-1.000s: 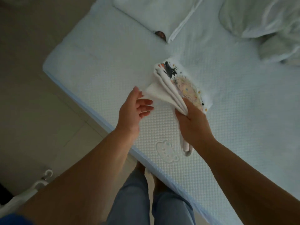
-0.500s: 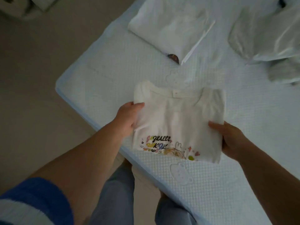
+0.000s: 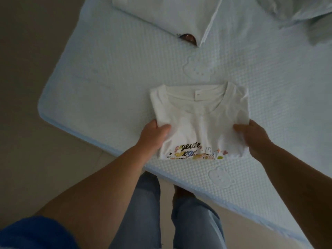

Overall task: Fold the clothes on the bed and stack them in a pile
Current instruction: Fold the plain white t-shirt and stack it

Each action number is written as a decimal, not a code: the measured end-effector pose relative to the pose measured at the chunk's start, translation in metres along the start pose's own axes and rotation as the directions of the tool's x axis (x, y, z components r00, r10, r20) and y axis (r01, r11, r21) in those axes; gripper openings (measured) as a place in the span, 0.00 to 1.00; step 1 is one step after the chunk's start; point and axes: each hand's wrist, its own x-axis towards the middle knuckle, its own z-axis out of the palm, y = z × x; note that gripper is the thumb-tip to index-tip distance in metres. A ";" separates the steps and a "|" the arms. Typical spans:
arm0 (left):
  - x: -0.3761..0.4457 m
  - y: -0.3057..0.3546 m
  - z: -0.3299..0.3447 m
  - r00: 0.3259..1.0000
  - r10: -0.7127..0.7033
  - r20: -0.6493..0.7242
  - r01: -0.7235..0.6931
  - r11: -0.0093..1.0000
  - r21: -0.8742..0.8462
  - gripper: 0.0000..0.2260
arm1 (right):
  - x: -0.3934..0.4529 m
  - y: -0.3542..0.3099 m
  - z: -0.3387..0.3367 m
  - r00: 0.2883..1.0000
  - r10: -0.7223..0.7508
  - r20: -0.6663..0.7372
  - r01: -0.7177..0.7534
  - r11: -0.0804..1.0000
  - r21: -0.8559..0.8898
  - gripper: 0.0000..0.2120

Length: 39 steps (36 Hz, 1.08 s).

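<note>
Both my left hand (image 3: 155, 134) and right hand (image 3: 251, 136) are still gripping the folded shirt (image 3: 199, 121), now lying nearer the folded stack (image 3: 167, 13) on the bed (image 3: 107, 69)

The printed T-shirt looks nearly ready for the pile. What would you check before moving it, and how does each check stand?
1. Left hand grips the T-shirt at its left edge: ok.
2. Right hand grips its right edge: ok.
3. Folded to a compact rectangle, collar on top: ok.
4. Near edge flat: not ok, puckered beside the right hand.
5. A folded white garment lies farther up the bed to stack on: ok.
6. Bed between the two bare: ok.
</note>
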 end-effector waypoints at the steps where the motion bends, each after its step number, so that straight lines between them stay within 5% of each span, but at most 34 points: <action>1: -0.004 0.008 -0.002 0.997 0.066 -0.045 -0.067 0.998 -0.013 0.03 | -0.005 -0.003 0.001 0.999 -0.032 0.005 0.032 0.999 -0.003 0.14; 5: -0.015 0.042 -0.019 0.954 0.227 -0.196 -0.260 0.953 -0.159 0.06 | -0.027 -0.014 0.004 0.985 -0.171 -0.005 0.170 0.981 0.091 0.11; 9: -0.013 0.053 -0.041 0.924 0.282 -0.259 -0.340 0.916 -0.213 0.09 | -0.032 -0.006 0.009 0.987 -0.160 0.008 0.150 0.944 0.295 0.12; 13: 0.014 0.028 -0.048 0.968 0.092 -0.235 -0.084 0.996 0.042 0.15 | -0.006 0.020 0.027 0.998 -0.054 -0.016 0.056 0.946 0.319 0.09; 16: 0.027 0.001 -0.041 0.990 -0.044 -0.135 0.059 0.992 0.109 0.13 | 0.011 0.039 0.034 1.000 0.024 -0.017 -0.019 0.973 0.229 0.19; 21: 0.024 -0.013 -0.033 0.968 0.076 -0.239 0.020 0.926 0.377 0.11 | 0.013 0.052 0.034 0.999 -0.024 -0.037 0.026 0.998 0.062 0.24; 25: 0.018 -0.015 -0.032 0.954 0.158 -0.253 0.005 0.839 0.544 0.11 | 0.005 0.061 0.030 1.000 -0.021 0.005 0.021 1.000 -0.008 0.19; 32: 0.017 -0.022 -0.029 0.944 0.036 -0.329 0.105 0.911 0.400 0.12 | 0.015 0.070 0.025 0.996 0.061 0.066 -0.060 0.998 -0.017 0.06; 39: 0.022 -0.002 -0.033 0.944 -0.069 -0.321 0.125 0.980 0.157 0.08 | 0.023 0.058 0.015 0.996 0.073 0.056 -0.080 0.987 0.142 0.11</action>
